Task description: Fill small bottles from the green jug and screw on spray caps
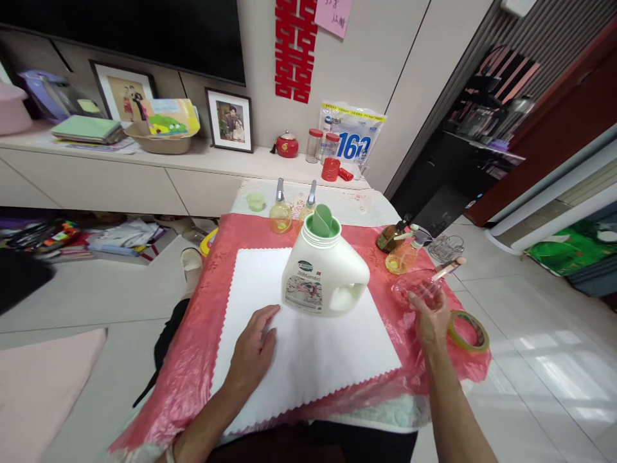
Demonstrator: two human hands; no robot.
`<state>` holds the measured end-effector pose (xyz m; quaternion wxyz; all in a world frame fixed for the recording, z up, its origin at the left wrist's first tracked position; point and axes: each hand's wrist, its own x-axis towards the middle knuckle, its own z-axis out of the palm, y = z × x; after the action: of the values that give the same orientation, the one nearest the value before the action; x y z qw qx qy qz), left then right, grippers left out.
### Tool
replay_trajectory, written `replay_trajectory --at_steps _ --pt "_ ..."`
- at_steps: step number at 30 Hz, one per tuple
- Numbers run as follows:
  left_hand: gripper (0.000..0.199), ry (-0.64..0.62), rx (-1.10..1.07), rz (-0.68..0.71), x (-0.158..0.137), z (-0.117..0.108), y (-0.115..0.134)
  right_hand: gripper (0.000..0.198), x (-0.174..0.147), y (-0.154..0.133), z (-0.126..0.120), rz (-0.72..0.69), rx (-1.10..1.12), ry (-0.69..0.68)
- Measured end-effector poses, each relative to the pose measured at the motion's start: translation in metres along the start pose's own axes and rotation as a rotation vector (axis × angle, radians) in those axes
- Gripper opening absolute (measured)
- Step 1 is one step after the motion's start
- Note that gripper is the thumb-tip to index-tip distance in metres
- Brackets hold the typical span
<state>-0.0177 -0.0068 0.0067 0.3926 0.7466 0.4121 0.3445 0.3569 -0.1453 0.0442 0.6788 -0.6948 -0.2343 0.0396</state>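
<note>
1. Dish (414, 283), clear: on the red sheet (193, 386), by the table's right edge. A brush (447, 269), or what looks like one, leans over its far-right rim.
2. Right hand (431, 315): at the dish's near side, thumb laid against it, other fingers partly hidden. Cannot tell whether they are closed on it.
3. Left hand (253, 347): holds nothing; thumb parted from the fingers, which lie loosely together over the cloth (332, 350), tips just beside the jug. Contact with the jug: cannot tell.
4. Jug (318, 276), white: upright, toward the cloth's far edge, handle to the right, green cap (324, 222) seated loosely in the mouth.
5. Tape (484, 339): flat on the table's right edge, near the right wrist.
6. Amber bottle (387, 238) and sprayer (403, 258): side by side toward the far-right corner, beyond the dish.
7. Handling, dish: best taken low by its wall and kept level; a tilt could roll the brush off the table's edge. Mind the tape on the near side and the sprayer on the far side.
8. Handling, jug: left fingers best kept flat, since a push on the cloth could shift it.
</note>
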Motion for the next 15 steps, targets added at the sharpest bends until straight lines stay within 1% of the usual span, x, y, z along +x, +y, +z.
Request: replay_trajectory --at_steps 2,5,8,9,10,12,13,14,15 --pt "0.042 0.002 -0.006 -0.006 0.000 -0.001 0.001 0.081 -0.019 -0.016 0.000 0.005 0.063 -0.067" --pt "0.040 0.005 -0.028 -0.005 -0.002 -0.002 0.005 0.078 -0.050 -0.038 0.001 0.025 0.147 -0.172" --pt "0.034 -0.040 -0.090 -0.002 -0.007 -0.002 0.021 0.080 -0.080 -0.055 0.000 0.065 0.209 -0.307" --pt "0.033 -0.078 -0.126 0.001 -0.009 -0.003 0.030 0.081 -0.090 -0.059 0.000 0.084 0.244 -0.372" --pt "0.031 -0.123 -0.166 0.014 -0.011 -0.004 0.042 0.082 -0.099 -0.063 0.000 0.114 0.291 -0.466" --pt "0.031 -0.224 -0.267 0.047 -0.013 -0.010 0.068 0.086 -0.121 -0.069 -0.001 0.195 0.379 -0.694" --pt "0.032 -0.289 -0.324 0.042 -0.013 -0.013 0.082 0.088 -0.133 -0.071 0.000 0.250 0.394 -0.818" --pt "0.033 -0.350 -0.396 0.040 -0.012 -0.018 0.096 0.089 -0.146 -0.072 0.000 0.305 0.375 -0.914" --pt "0.036 -0.415 -0.482 0.039 -0.011 -0.022 0.108 0.089 -0.160 -0.073 0.001 0.372 0.330 -0.965"
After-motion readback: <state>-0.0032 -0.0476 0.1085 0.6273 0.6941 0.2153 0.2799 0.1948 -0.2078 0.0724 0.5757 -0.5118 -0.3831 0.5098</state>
